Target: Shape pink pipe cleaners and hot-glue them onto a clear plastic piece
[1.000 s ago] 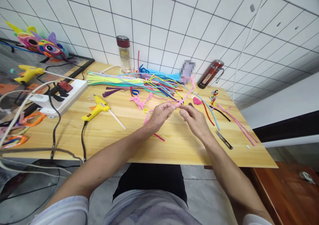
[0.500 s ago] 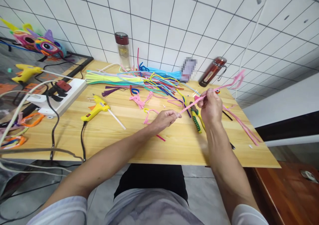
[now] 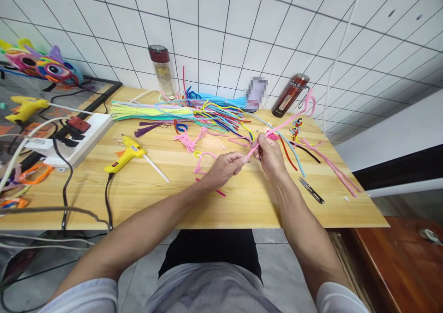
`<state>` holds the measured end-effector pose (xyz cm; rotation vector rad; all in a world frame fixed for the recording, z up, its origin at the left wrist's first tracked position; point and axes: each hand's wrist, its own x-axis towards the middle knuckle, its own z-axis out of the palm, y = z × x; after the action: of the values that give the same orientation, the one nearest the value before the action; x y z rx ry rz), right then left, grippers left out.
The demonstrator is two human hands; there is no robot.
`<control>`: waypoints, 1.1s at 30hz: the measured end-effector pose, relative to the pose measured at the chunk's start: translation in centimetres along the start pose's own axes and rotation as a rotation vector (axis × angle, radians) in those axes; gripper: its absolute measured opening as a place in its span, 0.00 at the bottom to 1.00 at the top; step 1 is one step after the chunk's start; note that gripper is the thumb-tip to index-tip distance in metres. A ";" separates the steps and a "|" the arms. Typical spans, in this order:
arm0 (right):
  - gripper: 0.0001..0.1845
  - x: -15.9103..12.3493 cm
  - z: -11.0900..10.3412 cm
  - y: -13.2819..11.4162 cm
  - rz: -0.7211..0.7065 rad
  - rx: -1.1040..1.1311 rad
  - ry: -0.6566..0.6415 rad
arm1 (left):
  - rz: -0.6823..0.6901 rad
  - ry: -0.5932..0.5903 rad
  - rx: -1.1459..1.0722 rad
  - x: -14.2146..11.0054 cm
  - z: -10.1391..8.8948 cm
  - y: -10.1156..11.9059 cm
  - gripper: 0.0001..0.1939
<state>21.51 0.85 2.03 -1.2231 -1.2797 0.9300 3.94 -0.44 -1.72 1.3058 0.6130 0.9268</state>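
The left hand (image 3: 226, 170) has its fingertips pinched on the lower end of a pink strand (image 3: 284, 126). The right hand (image 3: 272, 157) grips the same strand a little farther up, thumb against fingers, so the short part between the two hands runs straight, probably to keep it under control. Past the right hand the strand's far part slants up and away, its end bent over in a loop; with nothing gripping it there, it is free to curl.

Nearest, just below the left hand, a magenta stem (image 3: 221, 193) lies on the table (image 3: 242, 211). Snips (image 3: 311, 191) rest to the right of the right hand, within easy reach, blades pointing away. Beyond them and farther right lie long pink stems (image 3: 337, 173), laid out lengthwise, perhaps to stay apart from the rest.

Left of the left hand, a glue gun (image 3: 128, 155) lies with its nozzle away from the arms, which likely guards the skin. Just beyond the left hand are a pink loop (image 3: 196, 166) and, farther, a pink piece (image 3: 188, 142). The power strip (image 3: 83, 144) sits far left of that hand, plugs in it.

Beyond both hands stretches the stem bundle (image 3: 152, 112), mostly sideways, leaving the near side for handling. Farthest, a bottle (image 3: 162, 75) and a flask (image 3: 290, 96) stand by the wall, beyond the hands' working space.
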 end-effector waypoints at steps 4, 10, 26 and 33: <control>0.32 0.1 0.2 0.2 0.072 0.173 -0.003 | 0.051 0.027 0.054 -0.3 0.2 0.0 0.21; 0.33 0.1 0.4 0.8 0.094 0.196 -0.008 | -0.008 -0.021 0.054 -0.2 -0.2 -0.1 0.20; 0.26 -1.3 -3.9 -2.6 0.008 0.012 0.050 | 0.070 0.129 0.258 -0.8 -0.3 1.1 0.20; 0.26 -6.0 -0.5 -2.8 0.004 -0.549 -0.223 | 0.016 0.045 -0.206 0.2 -1.0 1.8 0.27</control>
<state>20.91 -5.54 3.74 -1.5692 -1.7872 0.7526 2.76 0.27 -0.12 1.1094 0.5273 1.0072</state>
